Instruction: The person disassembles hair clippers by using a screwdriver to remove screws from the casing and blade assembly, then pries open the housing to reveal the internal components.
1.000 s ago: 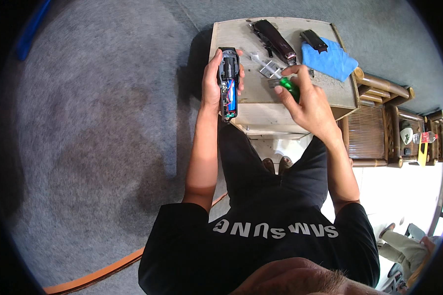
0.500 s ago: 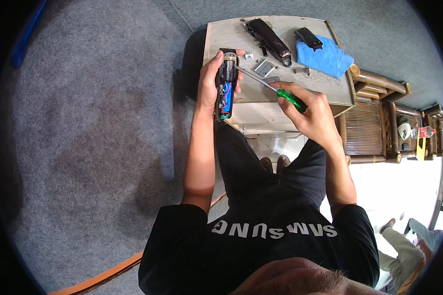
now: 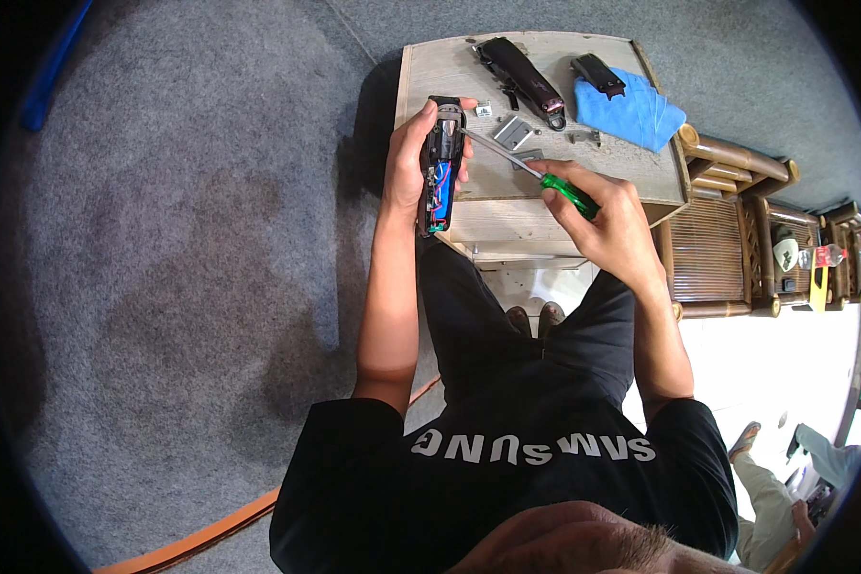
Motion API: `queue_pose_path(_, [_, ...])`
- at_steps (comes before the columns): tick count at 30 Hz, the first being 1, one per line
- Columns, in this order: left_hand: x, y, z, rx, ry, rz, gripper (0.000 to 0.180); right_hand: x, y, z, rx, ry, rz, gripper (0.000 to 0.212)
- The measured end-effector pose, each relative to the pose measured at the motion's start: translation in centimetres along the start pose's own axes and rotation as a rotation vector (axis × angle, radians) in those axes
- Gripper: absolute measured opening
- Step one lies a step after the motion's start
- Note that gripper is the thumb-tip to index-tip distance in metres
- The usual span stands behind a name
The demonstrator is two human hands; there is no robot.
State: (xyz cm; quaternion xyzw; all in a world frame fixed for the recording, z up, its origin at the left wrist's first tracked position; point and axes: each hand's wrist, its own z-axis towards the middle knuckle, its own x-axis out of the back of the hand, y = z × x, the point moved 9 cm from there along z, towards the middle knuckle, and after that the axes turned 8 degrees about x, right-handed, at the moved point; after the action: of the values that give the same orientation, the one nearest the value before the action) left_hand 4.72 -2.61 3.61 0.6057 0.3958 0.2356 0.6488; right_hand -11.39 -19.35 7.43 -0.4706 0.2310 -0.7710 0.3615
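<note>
My left hand (image 3: 408, 165) is wrapped round an opened hair clipper (image 3: 440, 153), holding it upright over the near left part of the small wooden table (image 3: 584, 182). A blue battery or cell and thin coloured wires show inside its lower half. In my right hand (image 3: 614, 218) is a screwdriver (image 3: 566, 194) with a green handle. Its shaft reaches left, and the tip is at the right edge of the clipper's upper part; whether it touches a screw is too small to tell. Beside the clipper lie metal blade pieces (image 3: 514, 132) and a small metal part (image 3: 483, 109).
A dark clipper housing (image 3: 521, 77) lies at the table's back. A dark cover piece (image 3: 599, 74) rests on a folded blue cloth (image 3: 631, 113). Bamboo seating (image 3: 706, 251) stands to the right, holding a bottle (image 3: 821, 256). Another person's legs (image 3: 765, 493) show at the lower right.
The screwdriver and my right hand have shifted very slightly. My left hand keeps its hold on the clipper. At the lower right, the other person's legs have moved.
</note>
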Motion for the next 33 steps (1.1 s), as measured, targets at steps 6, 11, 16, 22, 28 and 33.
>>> queue_pose_path(6, [-0.1, -0.1, 0.1, -0.007, -0.003, 0.008, 0.062, 0.1, 0.4, 0.0, -0.015, 0.001, 0.021, 0.033])
queue_pose_path(11, [-0.1, 0.0, 0.0, -0.012, 0.016, 0.016, 0.062, 0.3, 0.1, 0.0, -0.003, 0.000, -0.059, 0.032])
queue_pose_path(16, [-0.2, 0.1, -0.1, -0.026, 0.030, 0.063, 0.061, 1.2, -1.4, 0.1, 0.106, 0.001, -0.256, 0.031])
queue_pose_path(22, [-0.6, 0.3, -0.2, -0.030, 0.034, 0.116, 0.057, 1.0, -1.5, 0.0, 0.124, 0.056, -0.202, 0.027])
queue_pose_path(28, [-0.9, 0.4, -0.2, -0.044, 0.029, 0.187, 0.056, 2.5, 1.5, -0.6, -0.204, 0.248, 0.356, 0.015])
queue_pose_path(33, [-0.5, 0.4, -0.1, -0.018, 0.051, 0.143, 0.058, 3.3, 1.7, -0.7, -0.153, 0.370, 0.669, 0.012])
